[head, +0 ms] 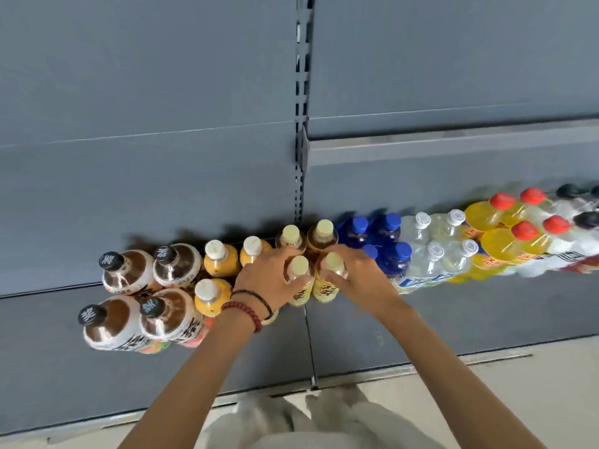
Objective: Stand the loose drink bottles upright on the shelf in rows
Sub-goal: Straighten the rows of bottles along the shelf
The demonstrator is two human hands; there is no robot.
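Drink bottles (324,234) stand upright in two rows along the back of the grey metal shelf (453,319), close against its grey back panel (162,92). The left hand (269,277) grips a front-row amber bottle with a pale yellow cap and yellow label (299,294), its fingers (296,281) curled round the shoulder just under the cap. The right hand (363,277) holds the matching amber bottle (325,291) just beside it in the same way, fingers wrapped about the neck. Both held bottles are upright on the shelf, side by side at the seam between two shelf boards, right in front of two more of the same kind.

To the left stand three orange juice bottles with white caps (220,264), and beyond them four brown tea bottles with black caps (128,273). To the right come dark blue bottles with blue caps (385,228), clear bottles with white caps (421,228), yellow bottles with red caps (499,212) and, blurred at the edge, black-capped bottles (583,220).

Dark bead bracelets (249,311) circle the left wrist. A slotted metal upright (301,92) runs up the back panel, and an upper grey shelf edge (453,147) juts out on its right. Pale floor (534,384) shows below the shelf.
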